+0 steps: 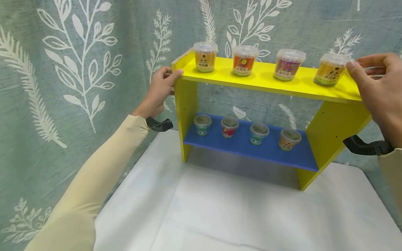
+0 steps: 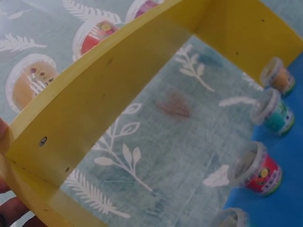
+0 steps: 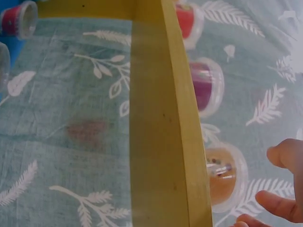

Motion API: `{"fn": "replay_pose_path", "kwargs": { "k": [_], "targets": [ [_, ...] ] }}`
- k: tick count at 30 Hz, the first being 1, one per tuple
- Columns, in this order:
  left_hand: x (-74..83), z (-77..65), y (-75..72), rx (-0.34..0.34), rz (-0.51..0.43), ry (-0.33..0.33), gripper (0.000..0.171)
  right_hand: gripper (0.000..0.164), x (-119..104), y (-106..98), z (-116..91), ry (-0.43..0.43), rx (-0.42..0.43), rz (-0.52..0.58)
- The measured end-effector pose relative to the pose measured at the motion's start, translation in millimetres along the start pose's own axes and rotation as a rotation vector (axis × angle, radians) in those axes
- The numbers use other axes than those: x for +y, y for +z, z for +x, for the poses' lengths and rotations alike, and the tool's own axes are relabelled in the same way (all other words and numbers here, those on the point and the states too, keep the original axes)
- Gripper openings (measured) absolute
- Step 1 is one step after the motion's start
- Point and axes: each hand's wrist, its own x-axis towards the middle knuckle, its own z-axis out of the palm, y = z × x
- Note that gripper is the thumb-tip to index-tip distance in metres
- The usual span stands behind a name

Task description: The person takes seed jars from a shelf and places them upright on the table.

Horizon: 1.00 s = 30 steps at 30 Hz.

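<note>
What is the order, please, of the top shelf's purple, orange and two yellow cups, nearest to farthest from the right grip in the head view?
1. Yellow cup, right end.
2. Purple cup, centre-right.
3. Orange cup, centre-left.
4. Other yellow cup, left end.

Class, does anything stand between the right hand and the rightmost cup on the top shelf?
Nothing visible does: the right hand is beside the rightmost upper cup, and the purple-labelled cup stands on the side away from the hand.

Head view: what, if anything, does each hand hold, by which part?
The left hand grips the shelf at its upper left corner; right hand holds nothing.
</note>
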Motion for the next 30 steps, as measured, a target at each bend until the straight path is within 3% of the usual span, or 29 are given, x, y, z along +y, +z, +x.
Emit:
{"fn": "replay_pose_path", "kwargs": {
  "k": [9,15,20,30],
  "targets": [
    [-1.4,0.6,-4.6,0.025,-0.007,0.002,0.040,0.081,-7,5,19,-0.054,-0.135,-0.025],
    [-1.0,3.2,0.7,-0.014,-0.019,-0.006,0.040,0.090,-9,2,32,0.016,-0.248,-0.038],
    [0.1,3.5,3.9,-0.021,-0.025,-0.011,0.040,0.094,-7,0,39,0.026,-0.283,-0.012],
    [-0.7,1.6,0.8,-0.002,0.007,0.010,0.039,0.096,4,3,49,0.088,-0.389,0.207]
  ]
}}
